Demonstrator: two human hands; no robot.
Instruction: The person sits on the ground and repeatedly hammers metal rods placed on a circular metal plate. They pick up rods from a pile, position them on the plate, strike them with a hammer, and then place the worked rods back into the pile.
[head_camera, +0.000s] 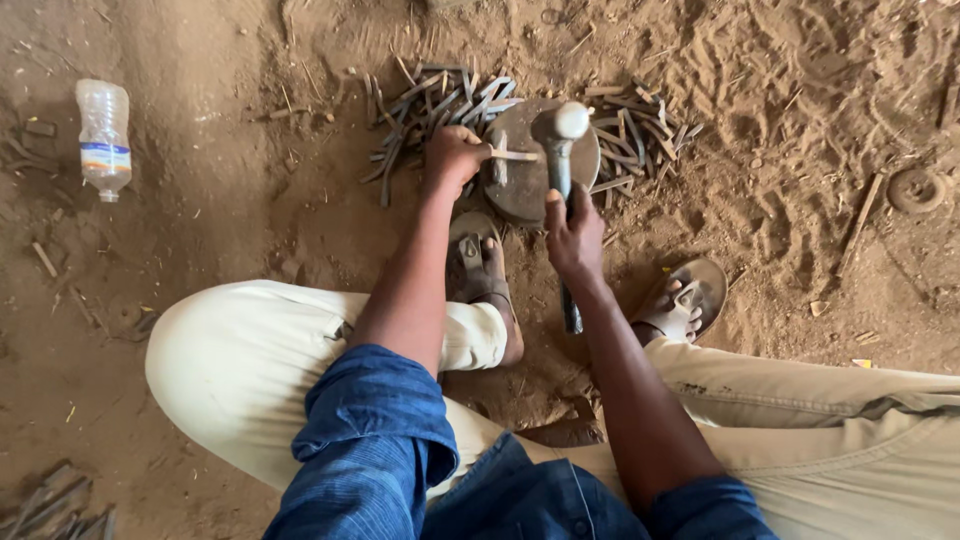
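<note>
Left hand (455, 155) has its fingers pinched on a thin, flat, rusty-grey metal strip (515, 155) lying across a round stone anvil (525, 185) on the sandy ground. Right hand (575, 235) has its fingers wrapped around a hammer (560, 130) with a worn, shiny head, held just above the strip.

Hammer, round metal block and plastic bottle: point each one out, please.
hammer (559, 128): head view, on its metal head.
round metal block (520, 185): head view, on its flat top face.
plastic bottle (104, 135): head view, on its clear body, lying on the dirt.
</note>
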